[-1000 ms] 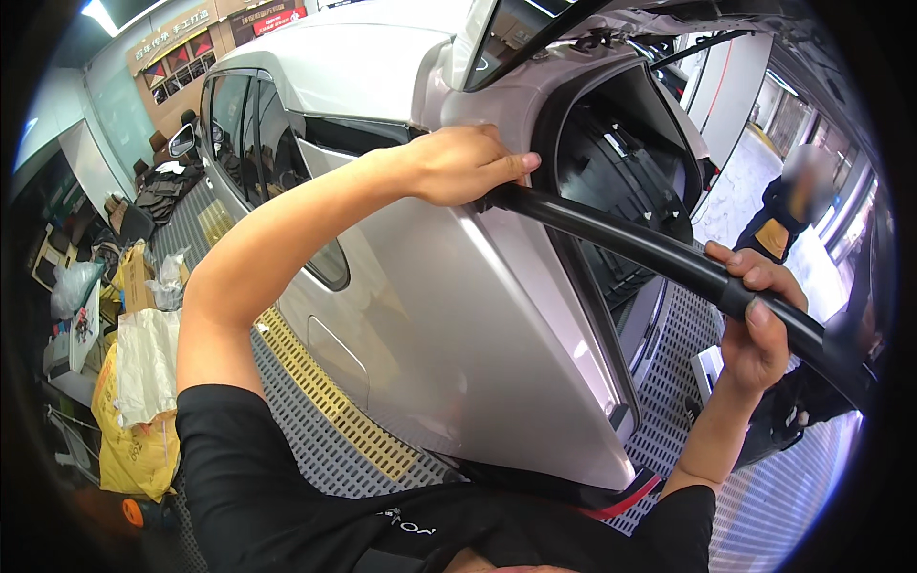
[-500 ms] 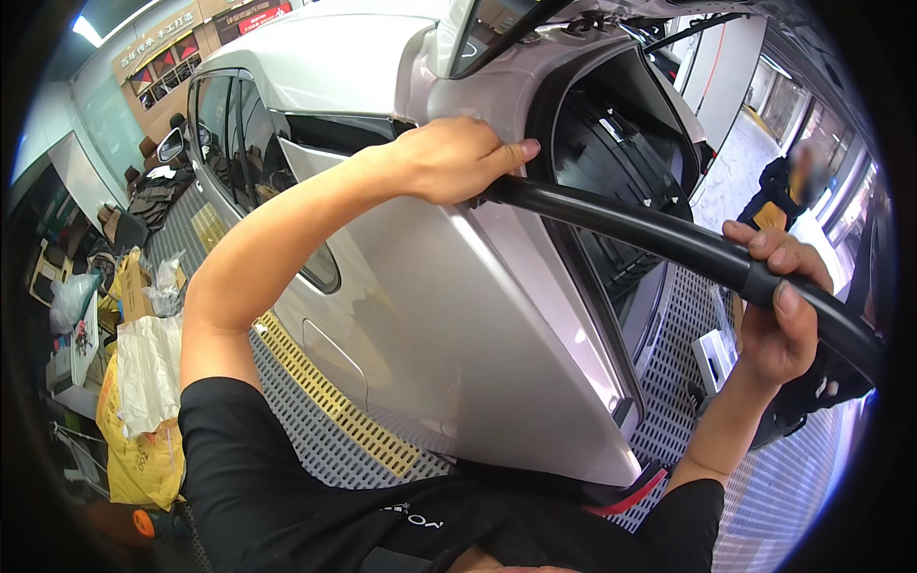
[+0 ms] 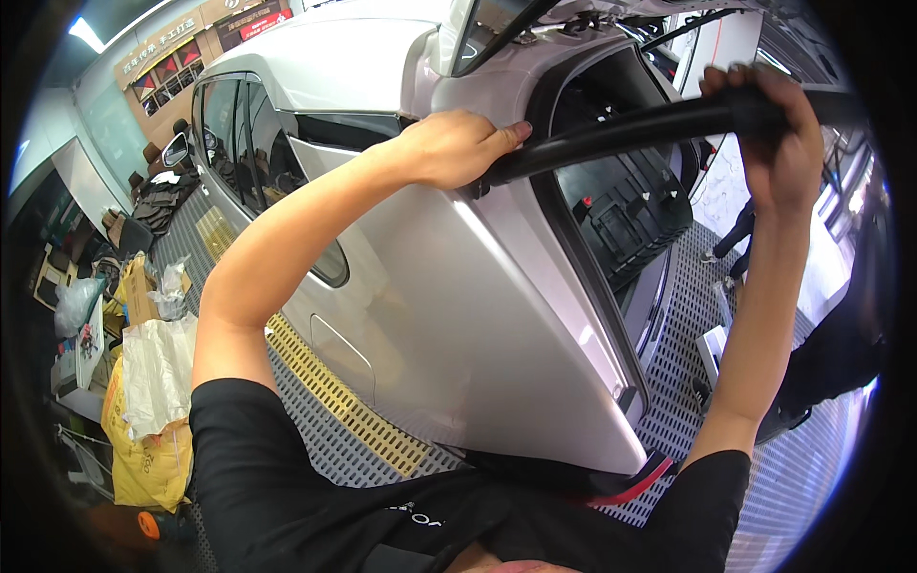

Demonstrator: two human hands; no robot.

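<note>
One black bar [image 3: 630,131], at the rear of a silver car [image 3: 430,325]: outer length within our right hand [image 3: 774,134], fingers curled round it; inner end below the thumb of our left hand [image 3: 451,148], whose hidden fingers' hold we cannot tell.

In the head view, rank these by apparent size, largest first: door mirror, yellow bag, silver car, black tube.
1. Silver car
2. Black tube
3. Yellow bag
4. Door mirror
The tube is nearer the camera, so real sizes may differ.
</note>
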